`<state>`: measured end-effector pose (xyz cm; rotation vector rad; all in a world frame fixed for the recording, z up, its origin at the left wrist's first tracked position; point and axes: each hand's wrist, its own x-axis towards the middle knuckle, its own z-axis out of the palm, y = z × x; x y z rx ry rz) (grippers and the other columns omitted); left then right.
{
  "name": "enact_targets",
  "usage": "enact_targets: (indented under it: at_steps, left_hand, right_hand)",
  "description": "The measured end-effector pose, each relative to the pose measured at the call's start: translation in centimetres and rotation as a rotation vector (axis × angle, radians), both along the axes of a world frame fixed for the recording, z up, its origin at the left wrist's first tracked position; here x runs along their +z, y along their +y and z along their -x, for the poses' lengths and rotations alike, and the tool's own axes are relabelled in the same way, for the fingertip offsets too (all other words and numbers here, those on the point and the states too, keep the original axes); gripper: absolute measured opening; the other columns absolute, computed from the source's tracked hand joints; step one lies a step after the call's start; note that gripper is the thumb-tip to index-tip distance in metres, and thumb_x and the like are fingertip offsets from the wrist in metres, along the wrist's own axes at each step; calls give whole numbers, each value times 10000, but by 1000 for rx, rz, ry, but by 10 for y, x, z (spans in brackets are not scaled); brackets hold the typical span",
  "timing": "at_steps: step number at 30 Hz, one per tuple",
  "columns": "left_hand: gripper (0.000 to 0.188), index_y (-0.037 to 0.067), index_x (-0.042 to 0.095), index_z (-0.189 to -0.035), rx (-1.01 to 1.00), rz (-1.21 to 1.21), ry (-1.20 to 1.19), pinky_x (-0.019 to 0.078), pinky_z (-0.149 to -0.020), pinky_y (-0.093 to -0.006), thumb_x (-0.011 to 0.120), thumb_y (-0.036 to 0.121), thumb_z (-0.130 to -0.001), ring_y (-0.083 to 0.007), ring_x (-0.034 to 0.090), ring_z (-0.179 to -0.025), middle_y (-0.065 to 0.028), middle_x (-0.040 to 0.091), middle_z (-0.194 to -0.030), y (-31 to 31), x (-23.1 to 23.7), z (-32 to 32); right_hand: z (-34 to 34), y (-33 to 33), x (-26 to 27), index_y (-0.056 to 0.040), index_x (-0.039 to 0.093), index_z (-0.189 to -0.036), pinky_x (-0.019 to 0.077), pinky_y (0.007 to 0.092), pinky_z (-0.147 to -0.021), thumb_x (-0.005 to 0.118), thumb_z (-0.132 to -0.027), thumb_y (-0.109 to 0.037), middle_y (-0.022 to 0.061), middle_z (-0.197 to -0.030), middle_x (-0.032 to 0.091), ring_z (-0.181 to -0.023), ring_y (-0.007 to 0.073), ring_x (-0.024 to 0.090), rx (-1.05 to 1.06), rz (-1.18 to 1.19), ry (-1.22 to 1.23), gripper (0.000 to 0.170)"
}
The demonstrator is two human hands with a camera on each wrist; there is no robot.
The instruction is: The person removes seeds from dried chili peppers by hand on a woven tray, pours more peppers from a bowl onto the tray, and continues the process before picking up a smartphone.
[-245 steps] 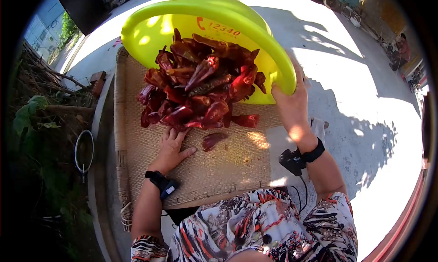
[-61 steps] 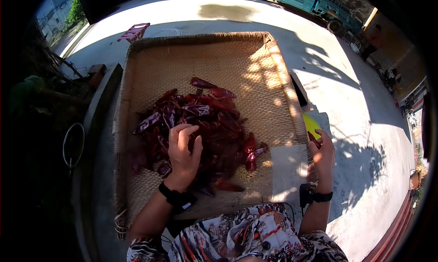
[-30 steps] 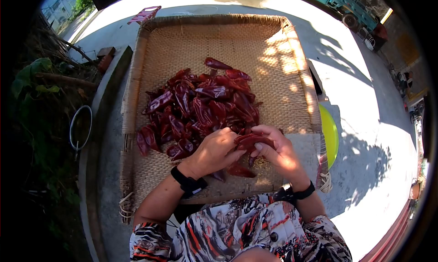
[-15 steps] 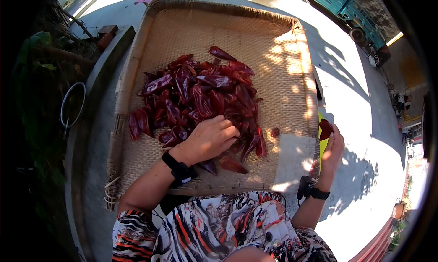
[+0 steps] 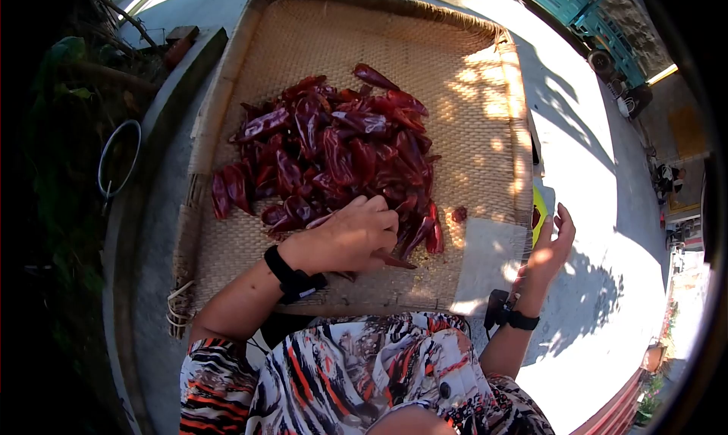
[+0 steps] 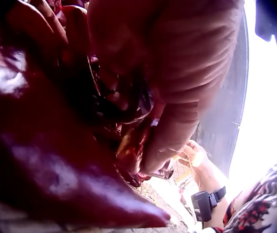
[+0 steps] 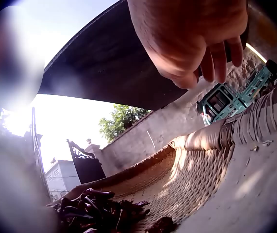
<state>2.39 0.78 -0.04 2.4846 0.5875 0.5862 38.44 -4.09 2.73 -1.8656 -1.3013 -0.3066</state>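
Red peppers (image 5: pixel 338 154), one heap (image 5: pixel 292 170), touch the left hand (image 5: pixel 347 234).

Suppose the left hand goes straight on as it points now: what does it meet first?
Likely the pile of glossy dark-red peppers beyond the left hand; whether they already touch is unclear.
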Motion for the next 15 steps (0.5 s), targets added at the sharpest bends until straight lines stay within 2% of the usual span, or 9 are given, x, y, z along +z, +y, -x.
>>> enact_targets:
  at_steps: [2,4,6,9,10,13,15]
  left_hand:
    - [259,107,691,-911,35,24,-39,455,-837,-382,860,182,-729,-246,540,-941,-36,589,-931,0,1,-2]
    - [239,88,685,-939,106,45,-28,485,-810,-381,836,148,-764,-254,577,-907,-57,610,-909,1,5,-5]
    - [224,69,680,-969,116,181,-100,511,-767,-376,813,122,-796,-265,615,-867,-75,630,-904,0,12,-6]
    - [214,44,671,-1017,120,277,-230,536,-729,-372,782,88,-839,-277,654,-844,-90,649,-943,0,10,-7]
    - [213,37,668,-1034,118,292,-275,542,-721,-371,772,77,-852,-280,664,-842,-92,654,-964,0,9,-7]
    - [222,40,659,-1087,202,354,-312,549,-727,-373,741,57,-882,-263,673,-859,-93,654,-991,-1,15,-8]
    - [209,44,652,-1089,204,277,-300,556,-730,-371,727,55,-894,-263,675,-859,-90,650,-994,1,6,-7]
  right_hand:
    - [30,-6,10,2,627,-1285,520,357,-917,628,-963,-88,136,-1170,668,-1015,256,660,334,148,306,334]
    - [65,-8,15,-15,637,-1265,522,331,-895,674,-937,-108,135,-1149,672,-986,230,659,726,405,412,342]
    - [106,-8,26,-27,664,-1202,530,330,-850,692,-927,-109,126,-1048,692,-920,223,668,941,478,430,288]
    - [122,-6,10,-29,677,-1158,533,329,-814,682,-936,-105,126,-999,691,-894,221,672,1016,590,464,235]
    - [123,-6,7,-25,693,-1116,532,328,-793,676,-932,-70,122,-958,689,-878,223,679,980,554,496,190]
    - [103,-7,24,-16,697,-1104,528,322,-808,679,-919,-37,115,-972,697,-903,231,685,859,449,403,187]
    - [75,-6,26,-1,698,-1093,520,323,-839,667,-921,-11,110,-1005,701,-922,232,678,620,280,316,175]
